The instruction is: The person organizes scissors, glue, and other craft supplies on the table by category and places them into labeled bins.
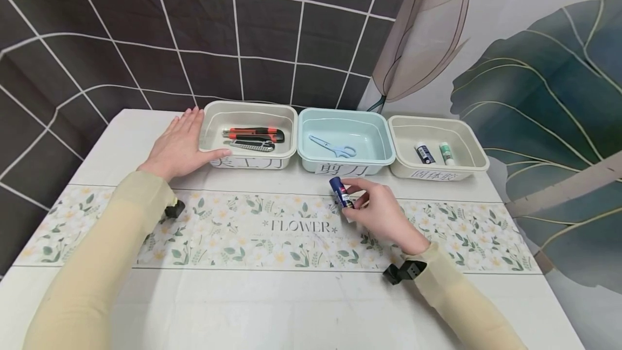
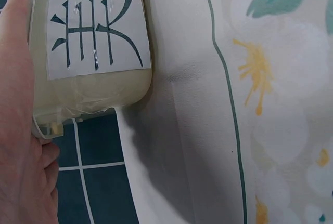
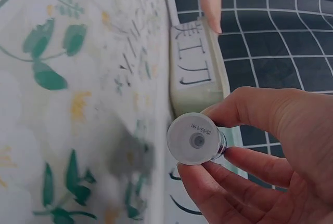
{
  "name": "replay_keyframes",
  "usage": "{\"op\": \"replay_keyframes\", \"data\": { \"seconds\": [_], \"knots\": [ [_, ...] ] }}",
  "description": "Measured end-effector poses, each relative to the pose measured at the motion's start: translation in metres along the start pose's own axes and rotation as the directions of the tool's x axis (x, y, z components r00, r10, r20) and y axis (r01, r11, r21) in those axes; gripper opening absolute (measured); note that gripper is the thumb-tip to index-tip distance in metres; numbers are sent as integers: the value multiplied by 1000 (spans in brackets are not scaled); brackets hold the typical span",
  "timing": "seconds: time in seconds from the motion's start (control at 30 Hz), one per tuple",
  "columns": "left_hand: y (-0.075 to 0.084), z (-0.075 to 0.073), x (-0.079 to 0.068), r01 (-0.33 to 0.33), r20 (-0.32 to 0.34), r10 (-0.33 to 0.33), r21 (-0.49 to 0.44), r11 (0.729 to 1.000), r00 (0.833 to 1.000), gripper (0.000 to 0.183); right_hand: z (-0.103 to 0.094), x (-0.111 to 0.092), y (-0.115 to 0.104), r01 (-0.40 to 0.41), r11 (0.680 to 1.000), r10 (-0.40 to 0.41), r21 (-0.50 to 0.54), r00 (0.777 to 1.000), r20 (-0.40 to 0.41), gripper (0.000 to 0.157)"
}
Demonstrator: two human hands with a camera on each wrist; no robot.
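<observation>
My right hand (image 1: pixel 376 209) pinches a dark blue glue stick (image 1: pixel 340 190) between thumb and fingers, tilted over the cloth just in front of the blue bin. Its round white base (image 3: pixel 193 140) faces the camera in the right wrist view. My left hand (image 1: pixel 176 147) lies with straight fingers along the left side of the left cream bin (image 1: pixel 209 118), its thumb at the front rim. In that bin are utility knives (image 1: pixel 250 146), two with red and black handles and one grey. Light blue scissors (image 1: pixel 335 147) lie in the light blue bin (image 1: pixel 384 139).
A second cream bin (image 1: pixel 478 162) at the right holds a blue glue stick (image 1: pixel 424 153) and a green-and-white one (image 1: pixel 446 153). All three bins stand in a row with paper labels (image 1: pixel 434 175) in front. A flowered strip (image 1: pixel 272 253) crosses the white table; a dark tiled-pattern backdrop (image 1: pixel 194 20) hangs behind.
</observation>
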State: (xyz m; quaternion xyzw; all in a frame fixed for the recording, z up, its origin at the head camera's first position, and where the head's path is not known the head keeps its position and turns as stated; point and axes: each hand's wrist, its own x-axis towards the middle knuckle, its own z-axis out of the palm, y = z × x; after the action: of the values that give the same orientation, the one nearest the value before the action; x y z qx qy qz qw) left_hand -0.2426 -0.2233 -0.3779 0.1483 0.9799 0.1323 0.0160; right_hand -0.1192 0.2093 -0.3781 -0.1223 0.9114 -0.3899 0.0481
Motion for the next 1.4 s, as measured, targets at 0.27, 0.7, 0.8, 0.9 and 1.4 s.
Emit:
{"op": "replay_keyframes", "data": {
  "seconds": [0.27,0.7,0.8,0.9,1.4],
  "knots": [
    [-1,1,0,1,-4,-2,-5,1000,1000,124,-20,-2,0,33,999,-34,-16,996,-76,60],
    [0,1,0,0,-4,0,-3,1000,1000,125,-48,-7,9,7,1000,-9,-11,983,-182,60],
    [0,0,0,1,-3,-1,-2,1000,1000,125,-54,-8,12,-2,1000,0,-13,979,-202,59],
    [0,0,0,3,-2,-3,-2,1000,1000,125,-60,-7,15,-18,999,12,-26,975,-223,58],
    [0,0,0,-1,-8,1,-11,1000,1000,124,-98,5,23,-92,990,50,-109,941,-336,57]
  ]
}}
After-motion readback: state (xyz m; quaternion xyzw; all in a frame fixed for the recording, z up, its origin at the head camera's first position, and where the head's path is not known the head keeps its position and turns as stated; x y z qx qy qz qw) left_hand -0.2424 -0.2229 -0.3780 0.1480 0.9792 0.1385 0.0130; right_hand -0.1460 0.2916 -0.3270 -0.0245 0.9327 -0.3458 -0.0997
